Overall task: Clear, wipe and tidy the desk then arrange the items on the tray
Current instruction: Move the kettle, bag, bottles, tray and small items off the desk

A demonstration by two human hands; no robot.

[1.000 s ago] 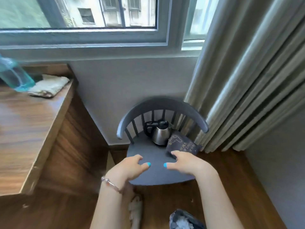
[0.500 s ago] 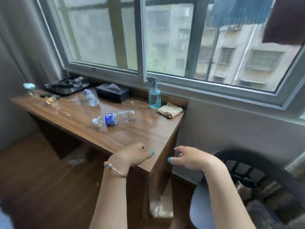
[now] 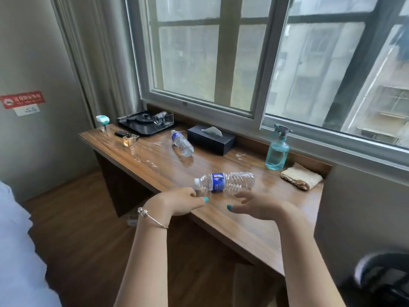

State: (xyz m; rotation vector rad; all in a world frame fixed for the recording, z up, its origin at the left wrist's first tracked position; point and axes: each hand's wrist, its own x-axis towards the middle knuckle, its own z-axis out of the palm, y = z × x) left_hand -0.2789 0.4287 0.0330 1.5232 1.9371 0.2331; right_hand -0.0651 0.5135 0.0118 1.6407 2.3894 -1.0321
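both hands are hanging over the desk point(image 3: 254, 229) near its front edge, centre of the frame. the left hand point(image 3: 179, 201) is sitting with fingers loosely curled, holding nothing, right by the cap of the near bottle point(image 3: 224, 182), which is lying on its side. can't tell if it's touching. the right hand point(image 3: 257, 204) is opening palm-up, fingers spread and relaxed, just under that bottle in frame.

a second bottle point(image 3: 182, 143) is lying further back, left of centre, beside the tissue box point(image 3: 211, 139). the tray point(image 3: 141, 127) is sitting at the upper left end against the window ledge, glasses point(image 3: 164, 118) on it. the spray bottle point(image 3: 277, 149) is standing at the back right, with the cloth point(image 3: 302, 178) lying just beside it near the right edge. bare wood is showing between the two bottles and along the front edge on the right.
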